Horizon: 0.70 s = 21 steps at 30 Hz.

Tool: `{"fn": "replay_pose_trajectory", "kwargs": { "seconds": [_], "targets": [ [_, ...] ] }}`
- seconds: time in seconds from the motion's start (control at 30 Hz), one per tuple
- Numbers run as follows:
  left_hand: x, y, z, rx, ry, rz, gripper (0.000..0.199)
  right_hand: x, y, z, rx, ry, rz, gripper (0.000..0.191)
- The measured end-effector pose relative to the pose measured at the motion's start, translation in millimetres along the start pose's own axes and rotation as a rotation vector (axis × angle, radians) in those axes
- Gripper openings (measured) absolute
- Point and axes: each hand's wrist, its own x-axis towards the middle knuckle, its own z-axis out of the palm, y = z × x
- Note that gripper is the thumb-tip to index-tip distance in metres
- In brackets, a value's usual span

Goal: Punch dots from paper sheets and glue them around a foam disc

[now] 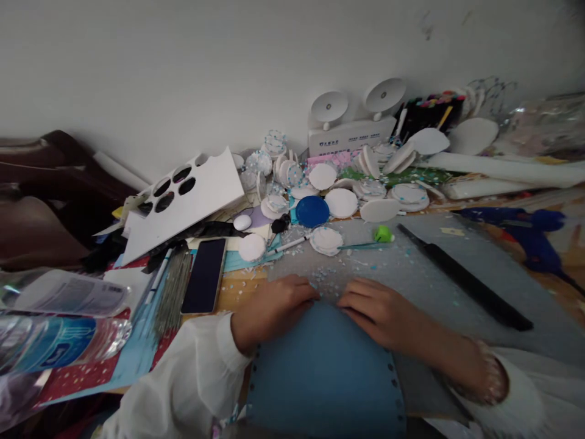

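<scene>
My left hand (pixel 278 308) is closed at the upper left corner of a smooth blue sheet (pixel 324 372) with dark dots along both sides. At the sheet's upper right corner, my right hand (pixel 381 311) has its fingers bent and pressed together on the edge. The sheet's lower end runs out of view. Just beyond my hands, small white and blue crumbs lie on a grey mat (pixel 415 286). A white round piece with blue specks (pixel 326 241) and a blue disc (pixel 312 211) lie past them.
On the right are a black-handled knife (pixel 475 283) and a blue glue gun (pixel 525 228). To the left lie a phone (pixel 204 275), a bundle of thin wires (pixel 172 292) and plastic bottles (pixel 68 342). Several white discs (pixel 342 203) and a white board with holes (pixel 196 204) fill the back.
</scene>
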Motion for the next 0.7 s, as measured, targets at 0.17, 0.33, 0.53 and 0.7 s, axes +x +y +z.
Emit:
{"fn": "replay_pose_trajectory", "kwargs": {
  "seconds": [0.17, 0.33, 0.53, 0.7],
  "targets": [
    [-23.5, 6.5, 12.6, 0.253, 0.085, -0.014, 0.022, -7.8, -0.1, 6.7, -0.145, 0.093, -0.088, 0.034],
    [-39.0, 4.1, 35.8, 0.387, 0.25, 0.101, 0.029, -17.4, -11.3, 14.5, -0.302, 0.111, -0.182, 0.033],
    [-48.1, 7.2, 50.1, 0.449, 0.28, 0.088, 0.034, -22.6, -15.6, 19.7, -0.337, 0.102, -0.129, 0.032],
    [-49.7, 25.0, 60.1, 0.425, 0.214, -0.08, 0.039, -25.3, -26.5, 21.8, -0.32, 0.07, -0.032, 0.036]
  ]
}}
